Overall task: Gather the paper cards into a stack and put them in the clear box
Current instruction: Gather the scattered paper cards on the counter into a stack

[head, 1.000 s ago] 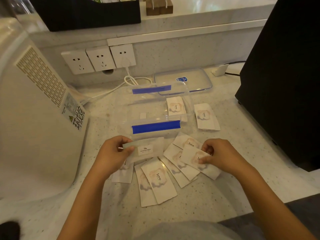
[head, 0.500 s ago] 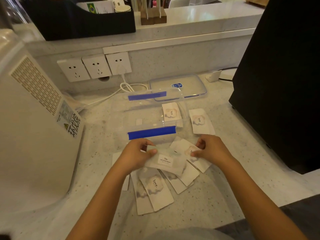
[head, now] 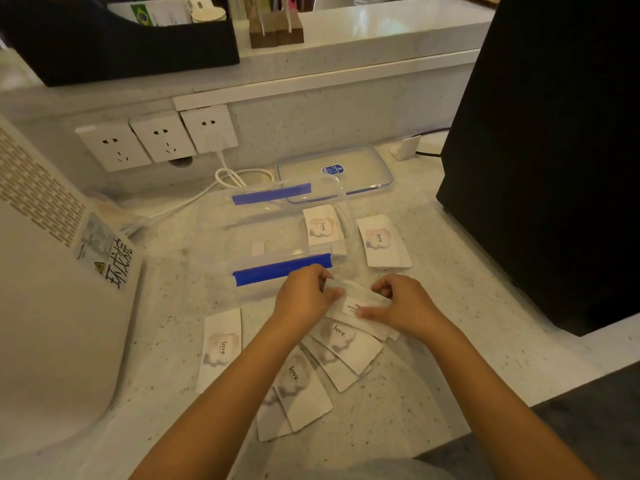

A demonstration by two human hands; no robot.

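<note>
Gripping one card (head: 356, 301), both hands (head: 353, 303); loose cards (head: 341, 344) read "love."

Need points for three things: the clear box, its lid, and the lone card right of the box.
clear box (head: 221, 233), head view, bare part of its floor, left half.
lid (head: 367, 168), head view, flat top right of the blue sticker.
lone card (head: 382, 242), head view, middle of its printed face.

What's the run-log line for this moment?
left hand: gripping cards | right hand: same cards | clear box: open | loose cards: on counter
</note>
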